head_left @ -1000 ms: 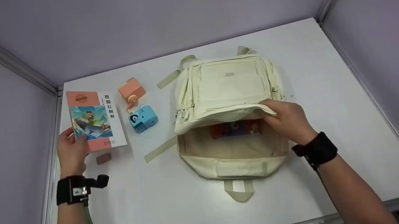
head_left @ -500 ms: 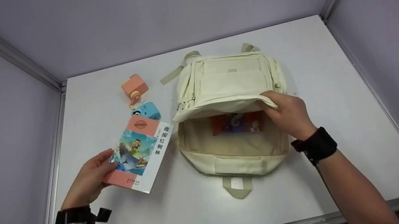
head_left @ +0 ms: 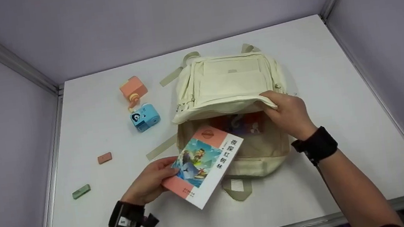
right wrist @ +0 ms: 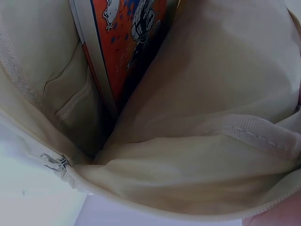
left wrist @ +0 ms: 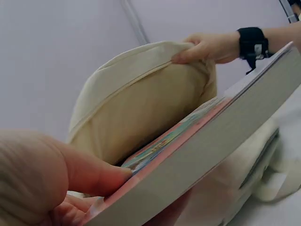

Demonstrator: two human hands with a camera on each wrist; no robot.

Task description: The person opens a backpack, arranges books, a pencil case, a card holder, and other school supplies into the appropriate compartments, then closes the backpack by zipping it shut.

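My left hand [head_left: 154, 179] pinches a pink and white book [head_left: 202, 165] by its left edge, thumb on the illustrated cover. The book hovers tilted over the mouth of a cream backpack [head_left: 234, 78], hiding part of the opening. In the left wrist view the thumb presses the cover and the thick page block [left wrist: 211, 155] faces the camera. With my right hand [head_left: 288, 112] I grip the backpack's front flap at its right side and hold it raised. Inside the bag stands an orange-red illustrated book [right wrist: 129, 37], next to an inner pocket.
Left of the bag lie a blue box-shaped gadget with a panda face [head_left: 144, 117] and an orange box-shaped gadget [head_left: 133, 88]. Nearer the left edge are a small reddish block [head_left: 105, 158] and a small green block [head_left: 81, 191]. Straps [head_left: 162, 147] spread beside the bag.
My left hand has carried the pink and white book rightward from the table's left side to the bag's mouth, uncovering the two small blocks. My right hand keeps holding the flap up.
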